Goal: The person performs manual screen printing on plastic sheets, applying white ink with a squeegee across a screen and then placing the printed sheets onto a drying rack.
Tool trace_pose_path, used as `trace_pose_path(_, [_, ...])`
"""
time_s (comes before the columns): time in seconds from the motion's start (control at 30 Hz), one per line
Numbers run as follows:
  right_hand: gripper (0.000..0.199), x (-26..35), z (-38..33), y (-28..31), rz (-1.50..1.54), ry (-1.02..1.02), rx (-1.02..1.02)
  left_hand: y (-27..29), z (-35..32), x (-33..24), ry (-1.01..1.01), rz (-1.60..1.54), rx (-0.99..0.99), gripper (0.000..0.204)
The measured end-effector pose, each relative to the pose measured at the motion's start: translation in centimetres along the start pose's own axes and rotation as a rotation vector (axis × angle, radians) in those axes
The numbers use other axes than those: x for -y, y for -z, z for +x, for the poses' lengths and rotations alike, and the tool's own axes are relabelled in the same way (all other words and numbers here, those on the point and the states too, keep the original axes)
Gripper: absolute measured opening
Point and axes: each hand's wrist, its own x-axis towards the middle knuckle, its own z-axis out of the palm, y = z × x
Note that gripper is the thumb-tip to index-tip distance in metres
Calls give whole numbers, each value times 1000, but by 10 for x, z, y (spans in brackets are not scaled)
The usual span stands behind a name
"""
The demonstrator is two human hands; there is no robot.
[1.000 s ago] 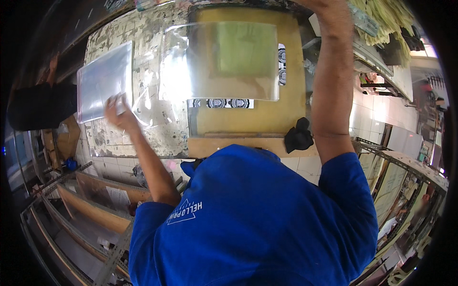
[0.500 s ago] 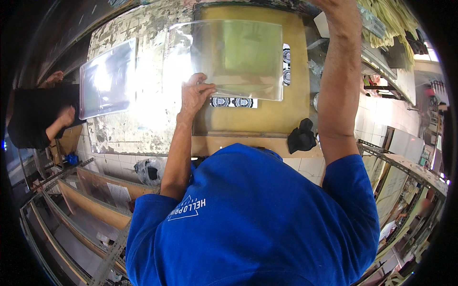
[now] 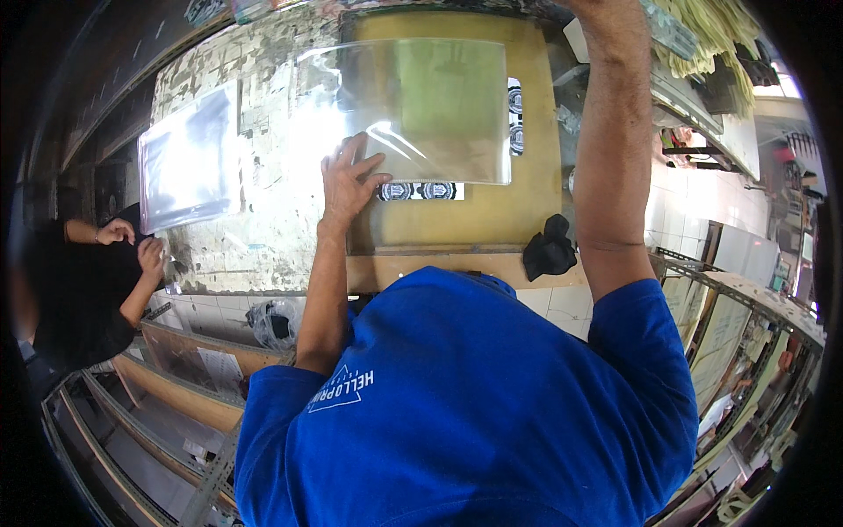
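A clear plastic sheet [image 3: 439,132] lies across a yellow printing screen [image 3: 492,220], with its left part over the stained worktable. My left hand [image 3: 349,183] rests at the sheet's near edge, fingers spread, the fingertips touching the plastic. White strips with round black designs [image 3: 421,191] show from under the near edge, and another strip [image 3: 515,114] shows along the right edge. My right hand [image 3: 601,10] reaches to the far side at the top rim; its fingers are cut off from view.
A second clear sheet stack [image 3: 190,158] lies on the worktable [image 3: 272,228] at left, beside a co-worker in black [image 3: 79,299]. A crumpled black cloth [image 3: 551,249] sits at the screen's near right corner. Shelving racks [image 3: 176,395] stand at lower left, and yellowish strips [image 3: 711,35] hang at upper right.
My left hand has gone from pinching the plastic sheet's edge to lying on it with fingers spread. The sheet lies flatter. The co-worker has shifted nearer, hands together.
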Motion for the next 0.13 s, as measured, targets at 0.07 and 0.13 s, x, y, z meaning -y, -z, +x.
trace_pose_path(0.07, [37,-1,0,-1,11,-2,-4,-3,-4,1,32,-9,22,41])
trace_pose_path(0.13, [36,-5,-1,-4,-26,42,-39,-7,-7,3,39,-20,13,40])
